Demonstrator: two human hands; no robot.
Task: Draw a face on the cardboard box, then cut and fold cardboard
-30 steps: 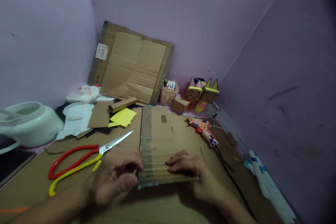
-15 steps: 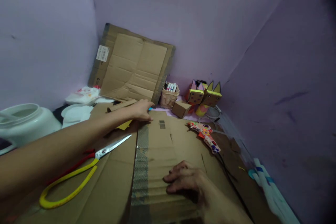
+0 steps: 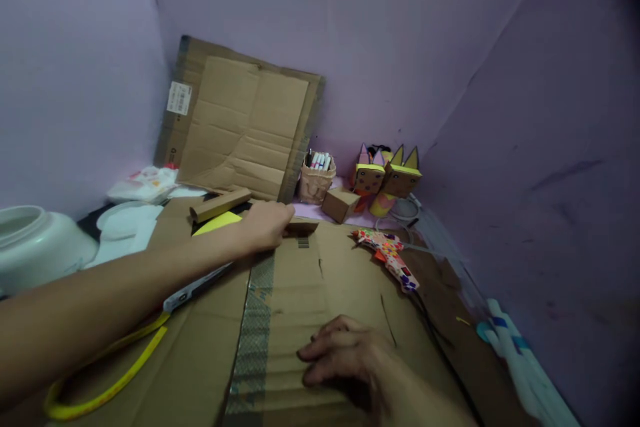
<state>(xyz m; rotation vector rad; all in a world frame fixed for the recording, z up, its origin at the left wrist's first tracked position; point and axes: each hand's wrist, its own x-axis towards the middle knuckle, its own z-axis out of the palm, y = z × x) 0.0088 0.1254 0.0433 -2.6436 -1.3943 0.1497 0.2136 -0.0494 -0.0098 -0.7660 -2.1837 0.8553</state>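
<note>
My left hand (image 3: 267, 225) reaches to the far end of a creased cardboard sheet (image 3: 295, 287) that has patterned tape along its left side. Its fingers are closed on cardboard at that end, where a darker brown edge (image 3: 303, 229) stands out beside the knuckles. My right hand (image 3: 350, 357) rests near the front of the same sheet, fingers loosely bent and apart, holding nothing visible. Scissors (image 3: 117, 387) with yellow handles lie under my left forearm, which partly covers them. A cardboard roll (image 3: 220, 205) and yellow paper (image 3: 219, 221) are beyond my left wrist.
A patterned glue gun (image 3: 387, 257) with a dark cord lies right of the sheet. Behind stand a marker holder (image 3: 318, 180), a small box (image 3: 340, 205) and decorated cardboard figures (image 3: 387, 177). Flattened cardboard (image 3: 245, 127) leans on the wall. A white jar (image 3: 43, 250) is left, white tubes (image 3: 525, 360) right.
My left hand has drawn slightly nearer and its fingers have closed; a darker cardboard edge now shows beside it. My right hand stays on the sheet. The view has shifted slightly.
</note>
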